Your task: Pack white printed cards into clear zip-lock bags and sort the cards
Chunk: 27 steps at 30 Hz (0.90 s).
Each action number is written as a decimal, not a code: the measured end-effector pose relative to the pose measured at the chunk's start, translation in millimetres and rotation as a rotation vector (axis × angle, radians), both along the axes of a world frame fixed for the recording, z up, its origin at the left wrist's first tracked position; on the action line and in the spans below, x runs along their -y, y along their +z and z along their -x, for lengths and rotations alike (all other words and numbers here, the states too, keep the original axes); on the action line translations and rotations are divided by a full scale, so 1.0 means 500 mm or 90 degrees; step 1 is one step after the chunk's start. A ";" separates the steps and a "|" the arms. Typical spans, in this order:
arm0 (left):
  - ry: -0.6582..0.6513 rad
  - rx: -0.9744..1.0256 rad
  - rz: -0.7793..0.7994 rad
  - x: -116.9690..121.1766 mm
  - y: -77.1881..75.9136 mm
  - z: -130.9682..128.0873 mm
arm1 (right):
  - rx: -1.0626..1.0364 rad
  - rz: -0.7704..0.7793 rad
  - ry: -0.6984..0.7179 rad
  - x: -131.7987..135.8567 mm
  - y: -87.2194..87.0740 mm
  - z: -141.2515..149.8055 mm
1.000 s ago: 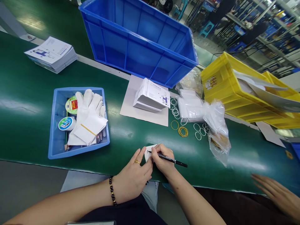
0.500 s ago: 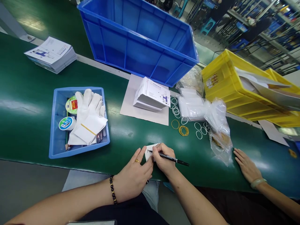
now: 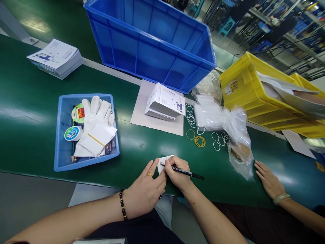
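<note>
A small white paper slip (image 3: 161, 167) lies on the green table near its front edge, with a few black strokes on it. My right hand (image 3: 179, 172) is closed around a black marker pen (image 3: 189, 173), its tip touching the slip. My left hand (image 3: 147, 188) holds the slip down from the left, fingers along its edge. A small black piece (image 3: 159, 197), perhaps the pen's cap, pokes out beneath my left hand; most of it is hidden.
Left stands a blue tray (image 3: 57, 135) with white gloves (image 3: 95, 112), tape rolls and paper slips. Behind are booklets (image 3: 165, 101), a large blue crate (image 3: 152, 51) and a yellow crate (image 3: 238, 74). Rubber bands (image 3: 199, 141) and plastic bags (image 3: 209, 115) lie right, near another person's hand (image 3: 269, 179).
More black strokes show on the slip, and the pen tip has shifted very slightly. My left hand stays in place. The whole view has moved a little.
</note>
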<state>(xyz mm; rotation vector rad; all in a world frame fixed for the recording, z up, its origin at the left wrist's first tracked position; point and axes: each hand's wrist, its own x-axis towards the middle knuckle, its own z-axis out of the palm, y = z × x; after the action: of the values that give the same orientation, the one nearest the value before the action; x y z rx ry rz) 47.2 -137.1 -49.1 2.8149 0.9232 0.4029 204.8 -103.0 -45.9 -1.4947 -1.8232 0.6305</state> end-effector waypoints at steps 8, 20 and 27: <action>0.008 0.000 -0.007 0.001 -0.003 -0.001 | -0.020 -0.023 -0.013 -0.001 -0.004 -0.001; 0.007 0.004 0.001 -0.001 -0.001 0.000 | -0.002 -0.031 -0.018 -0.003 -0.005 -0.002; 0.002 -0.006 0.011 -0.001 0.000 -0.001 | -0.009 -0.040 -0.007 0.000 -0.004 -0.002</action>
<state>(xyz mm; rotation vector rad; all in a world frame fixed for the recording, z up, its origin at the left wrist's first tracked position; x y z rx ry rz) 47.5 -136.8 -49.1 2.8030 0.9284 0.3800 205.9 -103.0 -48.0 -1.4548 -1.8067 0.5712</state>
